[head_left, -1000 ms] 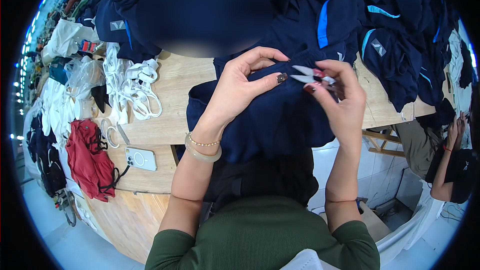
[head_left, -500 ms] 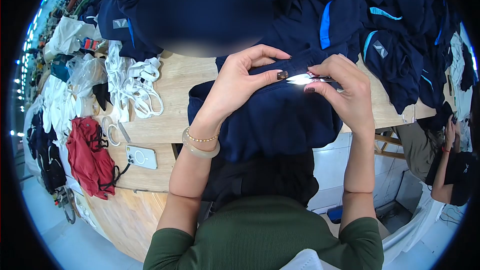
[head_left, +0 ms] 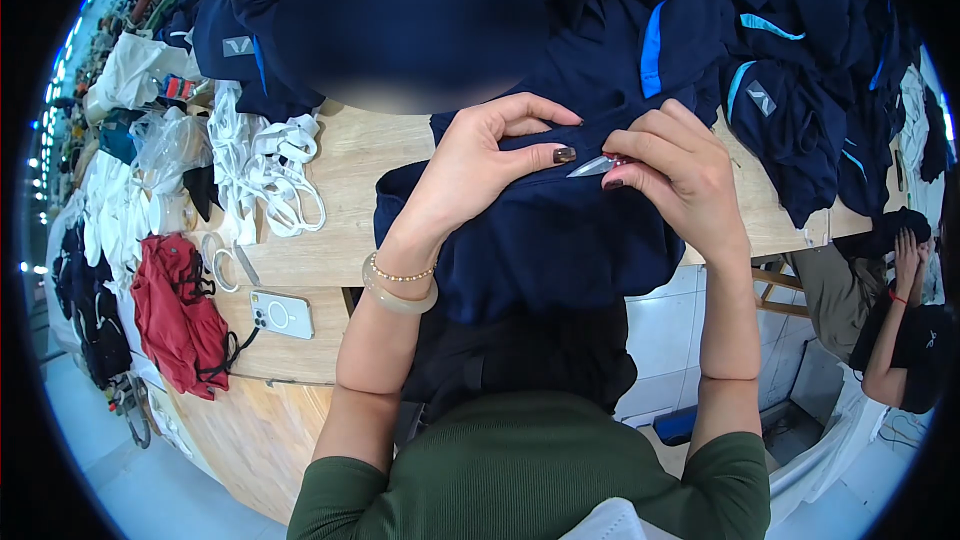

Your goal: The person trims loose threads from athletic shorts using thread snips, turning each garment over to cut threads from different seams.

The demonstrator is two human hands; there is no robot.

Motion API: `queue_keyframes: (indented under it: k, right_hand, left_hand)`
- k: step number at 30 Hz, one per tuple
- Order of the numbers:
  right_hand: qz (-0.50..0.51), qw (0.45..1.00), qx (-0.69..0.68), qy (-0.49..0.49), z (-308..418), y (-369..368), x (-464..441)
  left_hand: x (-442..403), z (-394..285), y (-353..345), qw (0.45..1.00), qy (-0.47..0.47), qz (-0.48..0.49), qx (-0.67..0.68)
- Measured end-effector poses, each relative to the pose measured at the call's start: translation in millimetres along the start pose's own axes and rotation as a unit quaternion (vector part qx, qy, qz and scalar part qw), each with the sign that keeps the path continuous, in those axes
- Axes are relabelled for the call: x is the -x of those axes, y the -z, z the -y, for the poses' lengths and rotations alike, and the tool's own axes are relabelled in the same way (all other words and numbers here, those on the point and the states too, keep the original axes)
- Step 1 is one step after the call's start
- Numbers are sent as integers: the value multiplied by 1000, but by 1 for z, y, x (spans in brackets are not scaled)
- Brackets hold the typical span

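A dark navy garment [head_left: 560, 250] lies over the table's front edge and down onto my lap, with a seam or waistband running across its upper part. My left hand [head_left: 490, 145] holds that band, thumb laid along it and the other fingers bent behind. Between thumb and fingers of my right hand [head_left: 680, 165] is a pair of thread snips [head_left: 590, 168]. Their silver blades point left, close together, just beside my left thumb over the seam. Most of the handle is hidden in my fingers.
More navy garments [head_left: 800, 130] with blue strips pile up at the back and right. White straps [head_left: 285, 170], a phone [head_left: 283, 314], a tape roll [head_left: 222, 260] and a red bag [head_left: 180, 315] are at left. Another person's hands [head_left: 908, 260] show at far right.
The snips' blades have gone from apart to nearly together, and my right hand has turned and shifted slightly left. My left hand stays almost in place. The other person's hands have risen.
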State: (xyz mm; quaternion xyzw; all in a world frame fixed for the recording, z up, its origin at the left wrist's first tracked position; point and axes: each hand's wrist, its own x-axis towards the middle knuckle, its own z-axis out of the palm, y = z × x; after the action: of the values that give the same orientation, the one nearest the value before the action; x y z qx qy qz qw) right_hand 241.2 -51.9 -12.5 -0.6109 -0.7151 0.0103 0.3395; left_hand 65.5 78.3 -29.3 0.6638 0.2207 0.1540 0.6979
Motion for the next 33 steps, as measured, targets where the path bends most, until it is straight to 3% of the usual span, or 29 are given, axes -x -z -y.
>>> queue_keyframes:
  k: [2,4,7,16,33]
  right_hand:
    - [6,1000,-19,-8,-2,-2,5]
    - [-51,983,-128,-119,-4,-5,12]
    - [-109,974,-124,-158,-2,-8,18]
    - [-123,991,-12,-61,9,-8,7]
    - [-116,991,48,-40,14,-9,6]
  left_hand:
    - [0,3,1,1000,-13,6,-1]
    - [1,4,3,1000,-25,11,-1]
    - [5,3,3,999,-1,46,21]
    - [10,2,0,996,10,12,88]
    - [14,-4,-5,999,-3,-31,16]
